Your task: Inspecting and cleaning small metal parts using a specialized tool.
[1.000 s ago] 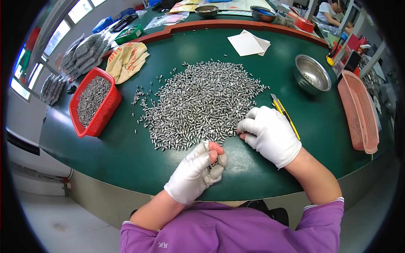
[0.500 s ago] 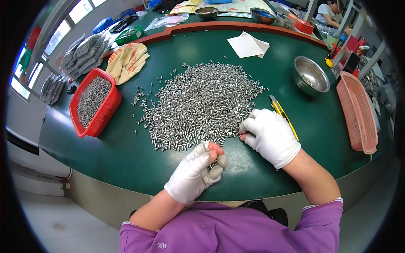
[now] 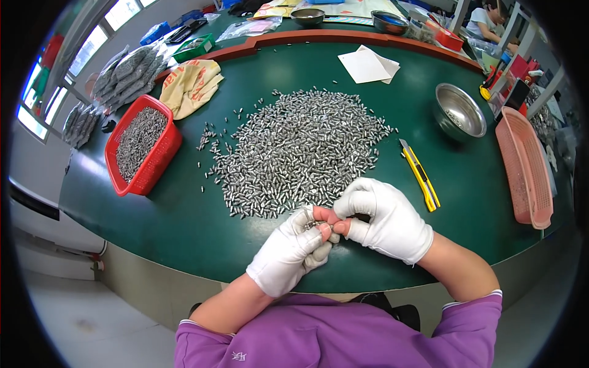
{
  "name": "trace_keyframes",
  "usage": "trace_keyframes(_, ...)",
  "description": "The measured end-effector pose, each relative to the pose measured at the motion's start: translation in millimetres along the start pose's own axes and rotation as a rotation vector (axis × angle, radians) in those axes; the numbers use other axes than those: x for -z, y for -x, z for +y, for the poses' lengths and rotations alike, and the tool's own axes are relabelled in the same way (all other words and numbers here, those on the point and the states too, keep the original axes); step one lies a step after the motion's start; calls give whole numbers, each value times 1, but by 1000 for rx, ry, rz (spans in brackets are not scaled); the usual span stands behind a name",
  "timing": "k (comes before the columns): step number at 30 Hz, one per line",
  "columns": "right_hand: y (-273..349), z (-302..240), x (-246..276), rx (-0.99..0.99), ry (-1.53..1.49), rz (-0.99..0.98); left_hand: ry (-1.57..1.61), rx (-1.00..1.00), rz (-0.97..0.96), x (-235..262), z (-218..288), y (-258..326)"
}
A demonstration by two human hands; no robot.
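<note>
A broad heap of small silvery metal pieces (image 3: 300, 147), short and rod-like, covers the middle of the green table. In front of its near edge, my left hand (image 3: 283, 250), in a white glove with bare fingertips, is closed around a few of these small metal pieces (image 3: 311, 226). My right hand (image 3: 391, 222), gloved the same way, meets it from the right. Its thumb and forefinger pinch close against the left fingertips. Whatever lies between them is mostly hidden, though a small glint of metal shows there.
Right of the heap lies a yellow utility knife (image 3: 421, 176), with a steel bowl (image 3: 460, 110) and a pink basket (image 3: 525, 168) beyond. A red basket (image 3: 161, 156) of metal pieces stands left, near a beige cloth (image 3: 191, 89). White papers (image 3: 367, 65) lie behind. A person (image 3: 485, 24) sits far right.
My right hand has come from the heap's near right edge, leftward and closer to me, and now touches the left fingertips. The left hand stays in nearly the same place.
</note>
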State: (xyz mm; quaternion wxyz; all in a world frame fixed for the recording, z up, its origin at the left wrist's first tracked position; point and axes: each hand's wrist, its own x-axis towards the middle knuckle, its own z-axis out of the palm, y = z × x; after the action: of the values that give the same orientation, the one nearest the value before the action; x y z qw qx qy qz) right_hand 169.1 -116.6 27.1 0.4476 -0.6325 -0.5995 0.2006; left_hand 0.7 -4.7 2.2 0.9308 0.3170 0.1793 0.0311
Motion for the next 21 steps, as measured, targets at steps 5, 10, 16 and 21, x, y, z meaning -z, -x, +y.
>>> trace_keyframes(5, -2, 1, 2, 29, 62, 36, -9, 8, -4, 5, -1, -1)
trace_keyframes(10, -3, 19, 10, 119, 526, 90, 9, -20, -14, 3, 0, -1)
trace_keyframes(16, -3, 24, 11, 97, 660, 26, -6, -20, -3, 5, -2, -1)
trace_keyframes(21, -4, 22, 9, 70, 722, 19, -2, -11, -2, 4, 1, -1)
